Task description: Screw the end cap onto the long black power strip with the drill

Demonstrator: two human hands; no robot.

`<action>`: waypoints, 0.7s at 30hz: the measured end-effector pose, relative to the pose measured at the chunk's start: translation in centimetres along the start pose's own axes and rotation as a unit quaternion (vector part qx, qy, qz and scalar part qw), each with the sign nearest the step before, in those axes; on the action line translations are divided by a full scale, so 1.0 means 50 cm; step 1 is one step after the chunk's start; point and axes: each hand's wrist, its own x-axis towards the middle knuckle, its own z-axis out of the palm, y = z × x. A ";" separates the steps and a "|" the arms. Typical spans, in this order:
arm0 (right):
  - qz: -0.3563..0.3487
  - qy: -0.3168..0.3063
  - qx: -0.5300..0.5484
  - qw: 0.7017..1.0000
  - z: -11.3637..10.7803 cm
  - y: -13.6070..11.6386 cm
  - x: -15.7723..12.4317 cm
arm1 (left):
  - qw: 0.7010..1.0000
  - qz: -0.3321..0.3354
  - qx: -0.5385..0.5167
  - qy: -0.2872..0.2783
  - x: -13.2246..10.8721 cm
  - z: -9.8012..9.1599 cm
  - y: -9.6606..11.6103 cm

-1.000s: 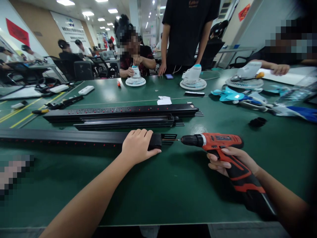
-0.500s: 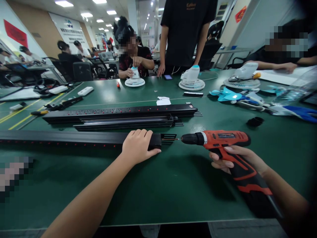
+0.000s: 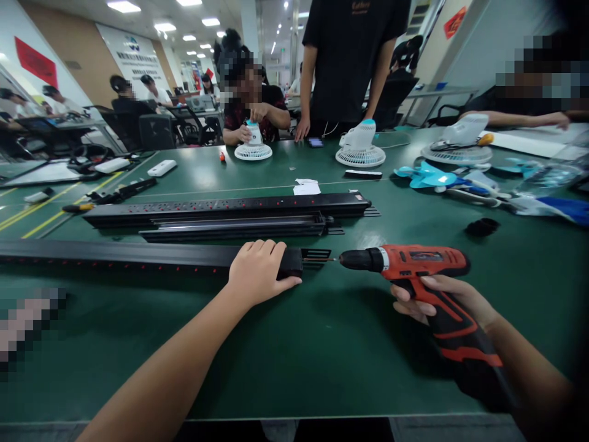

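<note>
My left hand [image 3: 257,270] is wrapped over the right end of a long black power strip [image 3: 138,255] that has a row of red dots along its near side. A slotted bracket [image 3: 317,253] juts out from that end. My right hand [image 3: 442,301] grips the handle of an orange and black cordless drill [image 3: 426,259], index finger by the trigger. The drill points left, and its thin bit reaches toward the strip's end beside the bracket. Whether the bit touches a screw cannot be made out.
Behind lie another long black strip [image 3: 230,207] and a black channel piece [image 3: 239,226]. White fan parts [image 3: 361,153], light-blue fan blades [image 3: 426,177] and a black piece [image 3: 482,226] are further off. Across the green table [image 3: 294,356], a seated person [image 3: 257,113] handles a fan base; another person stands.
The whole view has shifted slightly. Both hands keep their grips, and the drill stays lined up with the strip's end.
</note>
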 end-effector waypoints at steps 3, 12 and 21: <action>-0.011 0.008 -0.016 1.000 -0.003 0.001 0.001 | 1.000 0.000 0.003 0.001 0.000 0.001 0.000; -0.020 -0.004 -0.018 1.000 -0.010 0.005 0.007 | 1.000 -0.003 -0.007 -0.002 -0.001 -0.003 0.002; 0.003 -0.004 -0.005 1.000 -0.016 0.007 0.009 | 1.000 -0.001 -0.008 0.001 0.000 -0.002 0.002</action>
